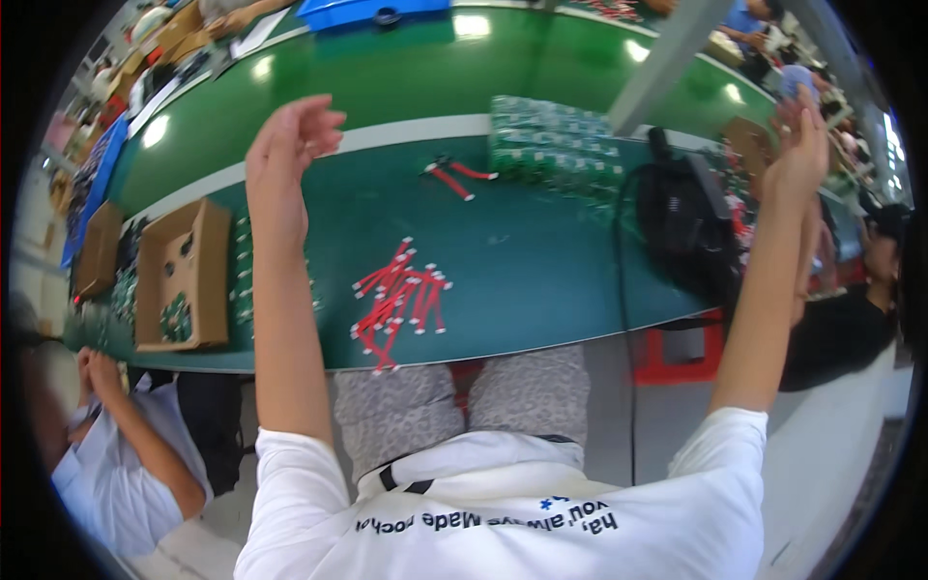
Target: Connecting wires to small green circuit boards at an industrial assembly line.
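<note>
A dark green tabletop (541, 261) is seen, edged by a pale grey strip (416, 129) along its far side, with a brighter green surface (406, 68) beyond. Near the front edge, a scatter of red wires with white tips (401, 300) is laid out. A red-handled tool (454, 176) is seen further back. Toward the far right corner, stacked packs (551, 145) are patterned in green and white. At the left end, brown cardboard boxes (184, 275) are set. A black bag (686, 227) is placed at the right edge. Grey speckled trousers (464, 411) and a white shirt with dark lettering (503, 512) are worn. A blue crate (358, 12) is seen at the far side.
</note>
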The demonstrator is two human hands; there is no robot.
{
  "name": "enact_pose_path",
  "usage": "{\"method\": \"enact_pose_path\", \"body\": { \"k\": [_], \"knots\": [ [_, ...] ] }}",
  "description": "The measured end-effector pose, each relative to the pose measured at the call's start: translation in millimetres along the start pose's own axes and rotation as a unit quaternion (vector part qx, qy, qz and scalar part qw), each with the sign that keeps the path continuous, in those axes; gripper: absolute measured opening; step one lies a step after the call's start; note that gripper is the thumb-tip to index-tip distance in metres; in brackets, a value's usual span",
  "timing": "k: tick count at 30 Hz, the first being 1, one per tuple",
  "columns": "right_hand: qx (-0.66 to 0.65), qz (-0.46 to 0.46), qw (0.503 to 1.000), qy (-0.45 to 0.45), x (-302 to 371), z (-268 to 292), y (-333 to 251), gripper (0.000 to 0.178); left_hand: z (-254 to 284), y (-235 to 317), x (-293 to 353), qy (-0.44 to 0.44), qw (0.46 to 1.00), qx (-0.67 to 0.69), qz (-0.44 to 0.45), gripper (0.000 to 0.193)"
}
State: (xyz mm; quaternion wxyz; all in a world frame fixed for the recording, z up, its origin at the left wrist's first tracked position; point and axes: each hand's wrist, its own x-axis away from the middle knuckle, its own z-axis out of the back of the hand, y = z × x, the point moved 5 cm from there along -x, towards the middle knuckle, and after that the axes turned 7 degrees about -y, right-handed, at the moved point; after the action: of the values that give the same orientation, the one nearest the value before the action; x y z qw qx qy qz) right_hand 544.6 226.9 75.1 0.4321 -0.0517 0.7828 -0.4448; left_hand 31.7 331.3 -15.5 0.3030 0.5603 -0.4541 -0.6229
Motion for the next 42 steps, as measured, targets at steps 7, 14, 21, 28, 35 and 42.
{"method": "enact_pose_path", "body": {
  "k": [7, 14, 21, 28, 35, 42],
  "knots": [
    [0.083, 0.067, 0.821, -0.562, 198, -202, -19, 0.009, 74, 93, 46, 0.077, 0.963, -0.257, -0.012, 0.033],
    [0.128, 0.088, 0.623, -0.767, 300, -272, 30, 0.015, 216, 29, 97, 0.022, 0.813, -0.540, 0.214, 0.031],
    [0.095, 0.194, 0.673, -0.708, 348, -276, 16, 0.014, 242, -3, 109, -0.035, 0.663, -0.673, 0.328, 0.030],
    [0.103, 0.211, 0.676, -0.698, 354, -273, 14, 0.009, 256, -5, 106, 0.023, 0.662, -0.679, 0.316, 0.018],
    [0.074, 0.121, 0.692, -0.708, 335, -279, 7, 0.006, 258, 4, 106, 0.062, 0.759, -0.569, 0.312, 0.013],
    [-0.002, 0.020, 0.781, -0.624, 285, -298, -1, 0.009, 211, 70, 79, 0.168, 0.783, -0.585, 0.132, 0.009]
  ]
}}
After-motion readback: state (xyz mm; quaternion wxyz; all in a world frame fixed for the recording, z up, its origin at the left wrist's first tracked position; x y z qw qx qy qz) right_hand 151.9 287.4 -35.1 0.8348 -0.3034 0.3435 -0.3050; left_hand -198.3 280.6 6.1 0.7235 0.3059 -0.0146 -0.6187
